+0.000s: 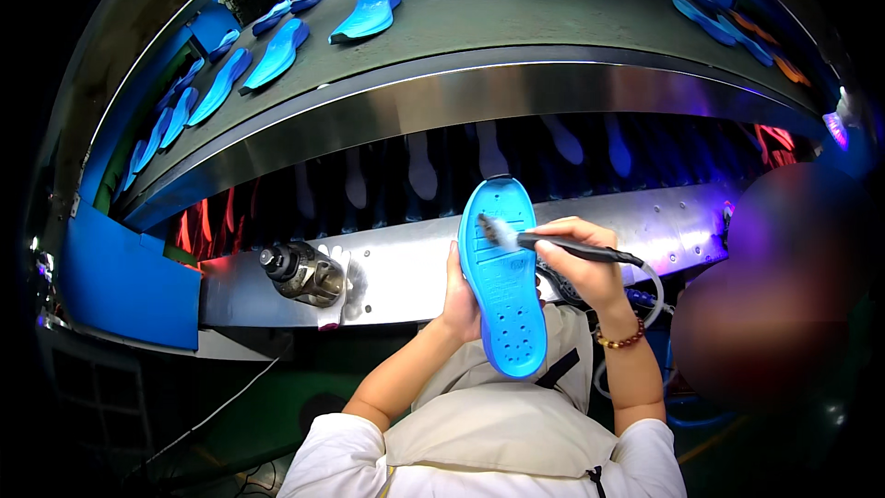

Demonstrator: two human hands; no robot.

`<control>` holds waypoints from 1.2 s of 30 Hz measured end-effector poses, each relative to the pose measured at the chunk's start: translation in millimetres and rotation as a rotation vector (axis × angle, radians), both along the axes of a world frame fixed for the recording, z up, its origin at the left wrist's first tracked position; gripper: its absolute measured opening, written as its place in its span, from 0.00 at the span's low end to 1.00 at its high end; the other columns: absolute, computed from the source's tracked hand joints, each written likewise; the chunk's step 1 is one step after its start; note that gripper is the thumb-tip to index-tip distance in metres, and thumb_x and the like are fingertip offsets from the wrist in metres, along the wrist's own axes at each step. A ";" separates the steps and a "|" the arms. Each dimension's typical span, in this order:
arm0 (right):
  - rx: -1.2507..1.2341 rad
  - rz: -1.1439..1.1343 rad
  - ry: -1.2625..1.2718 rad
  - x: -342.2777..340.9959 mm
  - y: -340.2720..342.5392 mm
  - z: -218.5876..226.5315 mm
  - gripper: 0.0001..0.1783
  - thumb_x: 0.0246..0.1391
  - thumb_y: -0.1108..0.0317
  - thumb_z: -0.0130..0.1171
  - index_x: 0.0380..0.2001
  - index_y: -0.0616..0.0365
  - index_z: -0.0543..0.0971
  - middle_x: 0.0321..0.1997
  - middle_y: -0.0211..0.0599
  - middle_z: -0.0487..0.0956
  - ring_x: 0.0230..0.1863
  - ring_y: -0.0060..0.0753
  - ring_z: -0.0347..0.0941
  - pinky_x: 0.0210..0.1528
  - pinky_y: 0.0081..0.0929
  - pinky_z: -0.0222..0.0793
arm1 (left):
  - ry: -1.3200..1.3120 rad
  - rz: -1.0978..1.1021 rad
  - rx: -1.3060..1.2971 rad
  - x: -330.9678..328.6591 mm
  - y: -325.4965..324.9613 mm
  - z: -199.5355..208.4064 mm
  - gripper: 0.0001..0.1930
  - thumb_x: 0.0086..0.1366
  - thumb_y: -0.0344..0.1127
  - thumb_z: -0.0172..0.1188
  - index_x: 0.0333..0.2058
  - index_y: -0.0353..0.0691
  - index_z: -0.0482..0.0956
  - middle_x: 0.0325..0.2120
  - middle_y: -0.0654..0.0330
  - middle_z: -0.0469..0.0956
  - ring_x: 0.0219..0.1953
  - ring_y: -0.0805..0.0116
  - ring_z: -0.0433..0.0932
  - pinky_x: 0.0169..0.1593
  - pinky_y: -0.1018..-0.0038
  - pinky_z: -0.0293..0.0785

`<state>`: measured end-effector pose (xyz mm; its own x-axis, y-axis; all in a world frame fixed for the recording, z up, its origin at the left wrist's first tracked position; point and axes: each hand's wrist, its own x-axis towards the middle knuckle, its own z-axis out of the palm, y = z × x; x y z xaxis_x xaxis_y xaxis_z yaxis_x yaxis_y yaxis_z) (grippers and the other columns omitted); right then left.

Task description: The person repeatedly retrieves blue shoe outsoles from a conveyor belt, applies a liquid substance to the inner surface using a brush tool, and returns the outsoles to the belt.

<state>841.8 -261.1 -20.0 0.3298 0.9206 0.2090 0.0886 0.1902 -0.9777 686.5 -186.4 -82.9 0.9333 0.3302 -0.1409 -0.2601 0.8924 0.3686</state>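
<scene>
A bright blue shoe sole (507, 300) stands tilted up in front of me, its ribbed and dotted face toward me. My left hand (461, 302) is closed around its left edge, with fingertips showing at the far edge. In my right hand (590, 263) is a brush (544, 242) with a black handle and pale, dark-tipped bristles. Its bristles lie against the ribbed upper part of the sole. From the handle's end a pale tube or cord (657, 290) curves down beside my wrist.
Across the back runs a dark conveyor belt (516, 14) carrying several blue soles (366, 14) and orange ones at far right. Below it, a metal ledge (406, 267) holds a worn metal-and-black bottle-like object (304, 274) on a white cloth or glove (332, 312). A blurred shape fills the right.
</scene>
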 end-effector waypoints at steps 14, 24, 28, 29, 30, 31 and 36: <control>0.139 0.470 -0.212 5.0 -28.7 13.2 0.11 0.38 0.77 0.64 0.31 0.61 0.81 0.32 0.40 0.80 0.36 0.33 0.75 0.41 0.25 0.69 | -0.028 0.189 0.143 2.0 5.3 16.4 0.51 0.50 0.78 0.19 0.52 0.38 0.63 0.37 0.46 0.73 0.38 0.54 0.75 0.43 0.60 0.73; 0.153 0.525 -0.153 10.1 -42.7 5.2 0.13 0.37 0.79 0.64 0.32 0.61 0.80 0.33 0.39 0.80 0.37 0.32 0.75 0.41 0.25 0.71 | -0.089 0.552 0.249 10.6 17.7 20.9 0.53 0.49 0.79 0.17 0.48 0.34 0.66 0.32 0.45 0.74 0.33 0.54 0.76 0.39 0.61 0.74; 0.124 0.158 -0.244 10.4 -42.1 -7.9 0.13 0.38 0.79 0.64 0.32 0.62 0.80 0.34 0.40 0.80 0.40 0.32 0.74 0.43 0.25 0.71 | 0.001 0.620 0.245 17.7 17.4 32.5 0.52 0.49 0.79 0.16 0.47 0.34 0.66 0.32 0.46 0.74 0.33 0.55 0.76 0.39 0.61 0.74; 0.133 0.249 -0.253 6.2 -45.2 -6.8 0.13 0.38 0.79 0.64 0.32 0.62 0.80 0.35 0.40 0.80 0.40 0.32 0.74 0.44 0.25 0.71 | 0.003 0.622 0.247 14.9 19.0 33.5 0.52 0.49 0.79 0.16 0.47 0.34 0.66 0.32 0.46 0.74 0.33 0.55 0.76 0.39 0.61 0.74; 0.142 0.340 -0.262 4.2 -47.1 -5.6 0.13 0.38 0.79 0.64 0.32 0.62 0.80 0.35 0.40 0.80 0.40 0.32 0.74 0.45 0.25 0.70 | -0.049 0.588 0.231 10.4 21.7 34.5 0.52 0.49 0.79 0.16 0.47 0.34 0.66 0.32 0.46 0.74 0.33 0.55 0.76 0.39 0.61 0.74; 0.138 0.439 -0.231 10.8 -49.1 -5.2 0.13 0.38 0.79 0.64 0.32 0.62 0.80 0.35 0.39 0.80 0.40 0.32 0.74 0.45 0.24 0.70 | -0.100 0.552 0.215 7.4 23.6 35.4 0.52 0.49 0.79 0.16 0.48 0.34 0.66 0.32 0.46 0.74 0.34 0.55 0.76 0.40 0.61 0.73; 0.078 0.201 -0.035 16.0 -48.7 -26.0 0.11 0.41 0.80 0.62 0.33 0.64 0.79 0.38 0.44 0.79 0.41 0.34 0.74 0.46 0.26 0.69 | -0.031 0.576 0.237 11.2 23.6 40.5 0.53 0.49 0.79 0.16 0.49 0.34 0.65 0.33 0.45 0.74 0.34 0.55 0.76 0.39 0.61 0.74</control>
